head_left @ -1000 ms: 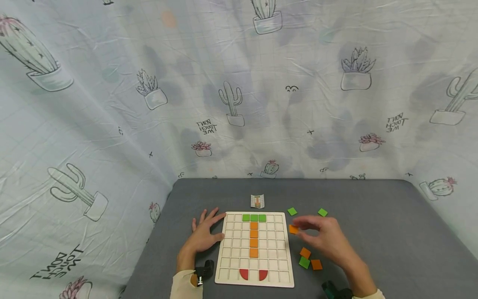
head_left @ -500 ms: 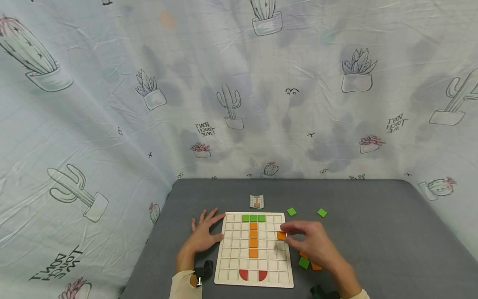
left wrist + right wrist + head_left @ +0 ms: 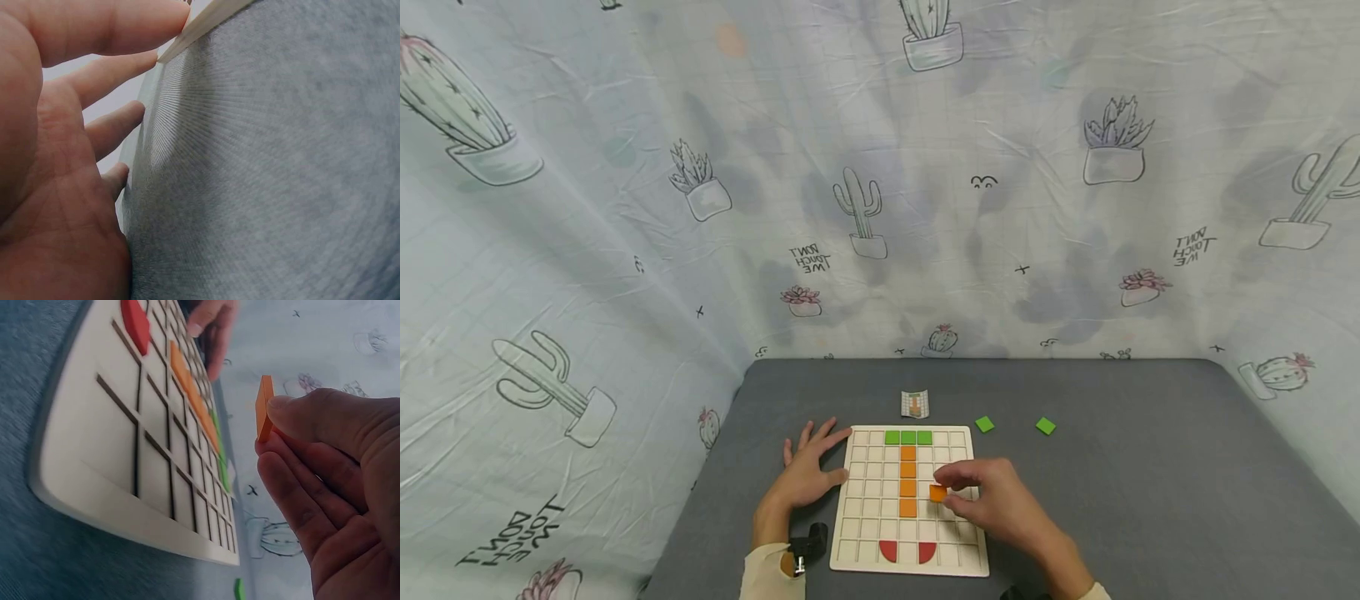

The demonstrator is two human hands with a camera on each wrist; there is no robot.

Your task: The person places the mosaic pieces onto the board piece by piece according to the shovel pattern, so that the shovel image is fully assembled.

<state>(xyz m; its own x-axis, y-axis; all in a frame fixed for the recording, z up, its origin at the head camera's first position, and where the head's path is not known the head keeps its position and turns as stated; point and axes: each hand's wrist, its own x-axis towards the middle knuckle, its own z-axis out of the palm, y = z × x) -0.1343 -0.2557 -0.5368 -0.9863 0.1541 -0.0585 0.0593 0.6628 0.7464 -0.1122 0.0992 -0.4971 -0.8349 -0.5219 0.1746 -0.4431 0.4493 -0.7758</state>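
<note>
My right hand (image 3: 992, 498) pinches an orange square tile (image 3: 937, 493) between thumb and fingers above the right half of a white grid board (image 3: 865, 562). In the right wrist view the orange tile (image 3: 264, 409) is held on edge, apart from the board. My left hand (image 3: 808, 475) lies beside the board's left edge with fingers spread; in the left wrist view its thumb and a finger touch the board's edge (image 3: 209, 22). On the board, green tiles (image 3: 908, 437) form a top row, a column of orange tiles (image 3: 908, 470) runs below, and two red quarter-round pieces (image 3: 927, 552) sit near the bottom.
Two loose green tiles (image 3: 984, 424) (image 3: 1046, 426) lie on the grey table (image 3: 1135, 467) to the right of the board. A small card (image 3: 914, 404) with a printed grid pattern lies behind the board. A cactus-print cloth (image 3: 1000, 250) hangs behind the table.
My right hand has carried the orange tile leftward and nearer, from beside the board to over it. The loose tiles near the board's lower right are now hidden behind this arm. My left hand stays put.
</note>
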